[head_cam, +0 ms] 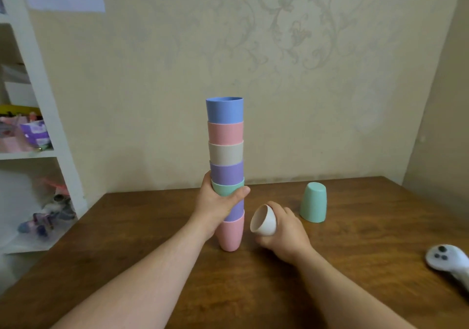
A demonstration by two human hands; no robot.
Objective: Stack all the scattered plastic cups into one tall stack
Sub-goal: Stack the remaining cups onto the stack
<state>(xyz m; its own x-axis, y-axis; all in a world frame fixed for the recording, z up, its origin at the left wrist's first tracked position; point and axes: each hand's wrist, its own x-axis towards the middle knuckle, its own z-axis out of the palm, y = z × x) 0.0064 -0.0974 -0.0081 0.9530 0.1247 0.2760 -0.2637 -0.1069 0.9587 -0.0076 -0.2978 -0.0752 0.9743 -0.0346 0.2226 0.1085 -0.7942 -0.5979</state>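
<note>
Around the lower part of the stack of cups (225, 166), the left hand (218, 205) is closed, with the thumb lying across the green cup and the other fingers hidden behind. This stack stands upright on the wooden table (330, 265), near its middle; from the bottom it shows pink, purple, green, purple, beige, pink and blue on top. Just to the right of the stack's base, the right hand (281, 229) has its fingers curled around a white cup (264, 221), which is tilted, with the mouth turned to the left and toward the camera. Near this hand, further back and to the right, a green cup (313, 202) stands upside down, apart from both hands. At the right edge of the table lies a white controller (446, 259). White shelves (38, 115) with mixed things stand on the left.
</note>
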